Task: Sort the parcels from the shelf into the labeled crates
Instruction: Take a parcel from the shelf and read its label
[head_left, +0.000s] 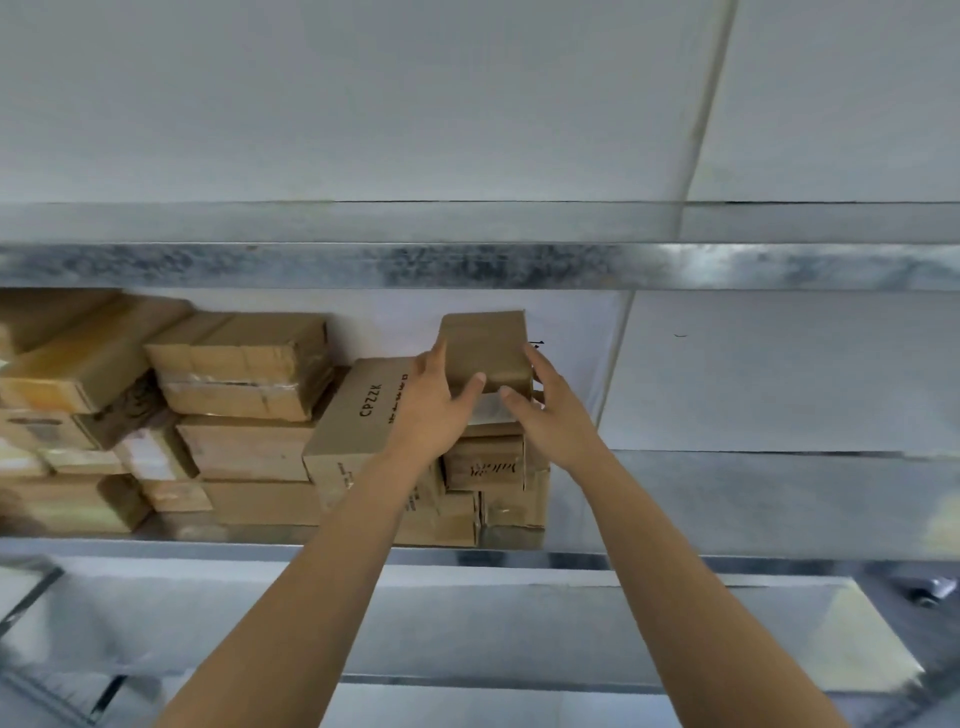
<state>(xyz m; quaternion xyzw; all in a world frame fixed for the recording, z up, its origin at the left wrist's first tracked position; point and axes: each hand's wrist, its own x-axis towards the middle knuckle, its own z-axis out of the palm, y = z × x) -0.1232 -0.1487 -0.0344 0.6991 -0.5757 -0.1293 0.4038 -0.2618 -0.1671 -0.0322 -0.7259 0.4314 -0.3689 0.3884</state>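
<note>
Your left hand (436, 410) and right hand (550, 415) clasp the top parcel (485, 348) on the shelf (727, 499); next, lift it clear.

A small parcel (485, 345) is held at its sides by the left hand (434, 405) and right hand (553, 410), above stacked parcels (249, 415) on the metal shelf (727, 499).
</note>
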